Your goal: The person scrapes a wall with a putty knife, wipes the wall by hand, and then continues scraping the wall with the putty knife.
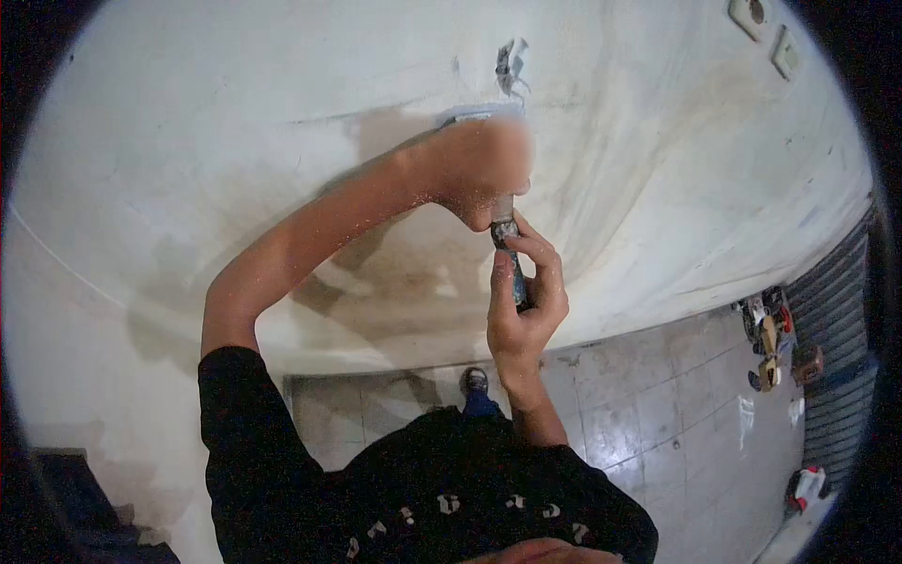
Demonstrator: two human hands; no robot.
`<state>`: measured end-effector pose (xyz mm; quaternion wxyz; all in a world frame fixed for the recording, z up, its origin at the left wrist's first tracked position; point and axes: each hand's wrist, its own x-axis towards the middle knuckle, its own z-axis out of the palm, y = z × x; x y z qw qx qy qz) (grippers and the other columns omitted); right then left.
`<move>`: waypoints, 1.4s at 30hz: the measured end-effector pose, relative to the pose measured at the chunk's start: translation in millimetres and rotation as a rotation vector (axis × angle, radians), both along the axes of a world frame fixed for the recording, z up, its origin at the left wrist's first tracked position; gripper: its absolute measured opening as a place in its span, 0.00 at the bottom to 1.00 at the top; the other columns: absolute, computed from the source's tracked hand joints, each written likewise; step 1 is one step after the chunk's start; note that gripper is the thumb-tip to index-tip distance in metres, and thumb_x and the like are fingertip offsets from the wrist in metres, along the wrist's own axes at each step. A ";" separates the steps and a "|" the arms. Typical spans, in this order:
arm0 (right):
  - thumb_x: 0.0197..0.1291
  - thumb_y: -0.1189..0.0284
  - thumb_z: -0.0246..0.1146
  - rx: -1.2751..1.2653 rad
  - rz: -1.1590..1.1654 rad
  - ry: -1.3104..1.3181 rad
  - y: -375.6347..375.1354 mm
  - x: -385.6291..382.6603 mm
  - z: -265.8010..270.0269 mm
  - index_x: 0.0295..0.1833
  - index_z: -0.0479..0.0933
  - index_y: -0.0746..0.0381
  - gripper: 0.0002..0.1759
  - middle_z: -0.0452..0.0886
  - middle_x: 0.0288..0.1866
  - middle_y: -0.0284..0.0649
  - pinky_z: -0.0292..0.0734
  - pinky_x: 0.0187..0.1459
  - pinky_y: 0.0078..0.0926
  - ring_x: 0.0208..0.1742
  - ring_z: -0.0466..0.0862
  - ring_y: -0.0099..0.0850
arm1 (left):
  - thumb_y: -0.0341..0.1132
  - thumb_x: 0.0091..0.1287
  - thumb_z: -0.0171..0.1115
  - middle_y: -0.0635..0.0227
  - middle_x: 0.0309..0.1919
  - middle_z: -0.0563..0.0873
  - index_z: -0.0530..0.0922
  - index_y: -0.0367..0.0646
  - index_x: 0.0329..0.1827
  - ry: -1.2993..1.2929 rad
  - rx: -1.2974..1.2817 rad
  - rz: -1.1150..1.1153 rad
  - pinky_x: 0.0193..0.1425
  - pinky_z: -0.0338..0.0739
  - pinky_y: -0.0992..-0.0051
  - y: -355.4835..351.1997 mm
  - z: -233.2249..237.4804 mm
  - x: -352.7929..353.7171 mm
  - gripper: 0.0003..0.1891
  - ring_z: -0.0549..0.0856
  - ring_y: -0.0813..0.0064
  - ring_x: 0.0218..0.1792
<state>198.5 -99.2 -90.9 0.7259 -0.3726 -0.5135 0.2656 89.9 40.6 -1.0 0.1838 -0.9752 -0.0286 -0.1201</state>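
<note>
Got the right hand clamped round a tool, dark handle in the fist, thumb and forefinger pinching near the top. Pointing straight up out of that hand, tip touching the underside of the left hand. Pressed against the wall up there, way too blurred to call open or closed. Just above the left hand, a ragged hole. Far off to the right of both, sockets. Well below the right hand, tiled floor and a shoe.
</note>
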 end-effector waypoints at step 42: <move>0.56 0.86 0.60 0.099 -0.009 -0.185 -12.9 -38.2 4.2 0.45 0.77 0.68 0.11 0.79 0.56 0.59 0.78 0.52 0.32 0.54 0.83 0.44 | 0.35 0.24 0.65 0.69 0.19 0.76 0.73 0.48 0.14 -0.077 -0.041 0.027 0.38 0.72 0.67 -12.3 3.3 -51.5 0.12 0.77 0.64 0.28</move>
